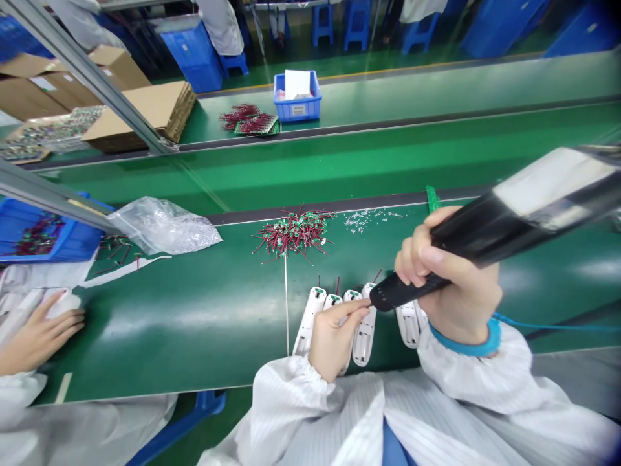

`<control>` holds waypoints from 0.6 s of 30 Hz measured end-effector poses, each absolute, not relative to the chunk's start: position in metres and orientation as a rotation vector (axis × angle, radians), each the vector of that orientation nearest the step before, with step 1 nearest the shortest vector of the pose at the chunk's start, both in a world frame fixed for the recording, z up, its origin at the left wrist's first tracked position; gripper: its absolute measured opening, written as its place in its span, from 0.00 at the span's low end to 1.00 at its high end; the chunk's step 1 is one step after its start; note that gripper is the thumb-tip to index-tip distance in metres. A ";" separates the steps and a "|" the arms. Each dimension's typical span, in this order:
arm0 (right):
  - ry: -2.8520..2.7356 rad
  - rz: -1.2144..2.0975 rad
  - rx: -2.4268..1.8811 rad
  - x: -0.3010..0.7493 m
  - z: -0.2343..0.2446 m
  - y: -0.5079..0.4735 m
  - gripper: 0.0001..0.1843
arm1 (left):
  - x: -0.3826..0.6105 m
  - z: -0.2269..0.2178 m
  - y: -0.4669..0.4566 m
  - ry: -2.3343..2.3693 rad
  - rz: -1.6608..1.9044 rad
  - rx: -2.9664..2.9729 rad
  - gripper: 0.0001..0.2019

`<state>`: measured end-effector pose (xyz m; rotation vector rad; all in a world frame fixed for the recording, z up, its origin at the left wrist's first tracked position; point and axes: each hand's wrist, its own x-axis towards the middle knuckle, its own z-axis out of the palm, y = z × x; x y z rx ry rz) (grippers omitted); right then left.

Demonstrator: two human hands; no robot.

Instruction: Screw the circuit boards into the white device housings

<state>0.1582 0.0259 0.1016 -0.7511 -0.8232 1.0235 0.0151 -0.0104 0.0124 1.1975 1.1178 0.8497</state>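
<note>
My right hand is wrapped round a black electric screwdriver, tilted so that its nose points down and left. At that nose, the thumb and forefinger of my left hand are pinched together; whatever they hold is too small to make out. Under and beside my left hand lie several white elongated plastic housings, one white housing just below the screwdriver nose. Small green boards with dark red wires show at their far ends. More white housings lie below my right hand, partly hidden by it.
Beyond the housings are a pile of wired circuit boards and scattered small white parts. A clear plastic bag and a blue bin stand left. A co-worker's hand rests on white parts at far left.
</note>
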 end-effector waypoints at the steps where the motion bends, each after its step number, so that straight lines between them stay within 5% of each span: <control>1: -0.820 1.013 -0.757 0.158 0.102 0.027 0.13 | 0.014 0.011 -0.010 1.146 0.848 1.173 0.09; 18: -0.819 0.982 -0.762 0.158 0.112 0.023 0.13 | 0.012 0.013 -0.011 1.217 0.899 1.115 0.02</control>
